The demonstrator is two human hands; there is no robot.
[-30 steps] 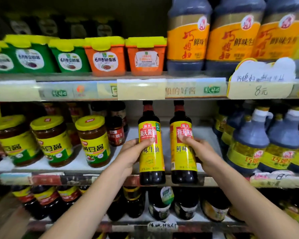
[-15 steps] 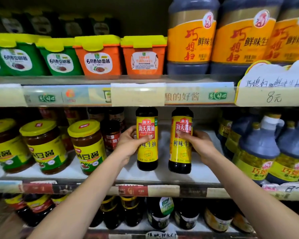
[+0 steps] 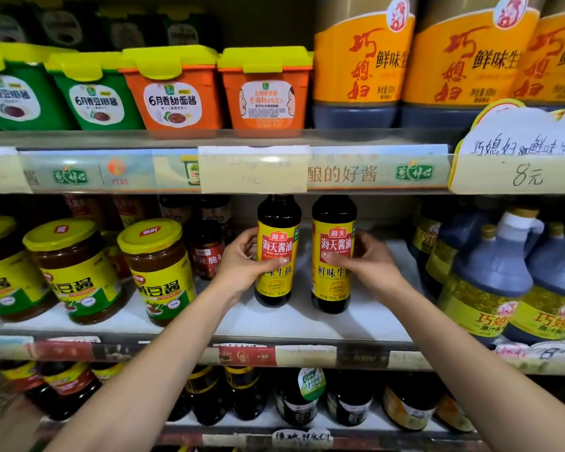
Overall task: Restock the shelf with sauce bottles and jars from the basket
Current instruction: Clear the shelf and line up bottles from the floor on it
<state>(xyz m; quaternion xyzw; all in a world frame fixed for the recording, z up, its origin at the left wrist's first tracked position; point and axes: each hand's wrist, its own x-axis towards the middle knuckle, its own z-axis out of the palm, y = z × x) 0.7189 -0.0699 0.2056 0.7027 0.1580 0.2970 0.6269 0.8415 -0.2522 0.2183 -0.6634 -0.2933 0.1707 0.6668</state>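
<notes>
Two dark soy sauce bottles with yellow labels stand upright side by side on the white middle shelf. My left hand wraps the left soy sauce bottle from its left side, thumb across the label. My right hand grips the right soy sauce bottle from its right side. Both bottle necks are hidden behind the price strip of the shelf above. The basket is out of view.
Yellow-lidded bean paste jars and small chili jars stand left of the bottles. Large blue soy sauce jugs fill the right. Orange and green tubs sit on the upper shelf; dark bottles line the lower one.
Both hands have pushed the two bottles from the shelf's front edge deeper in; their necks have gone behind the upper price strip. The bottles now rest farther back.
</notes>
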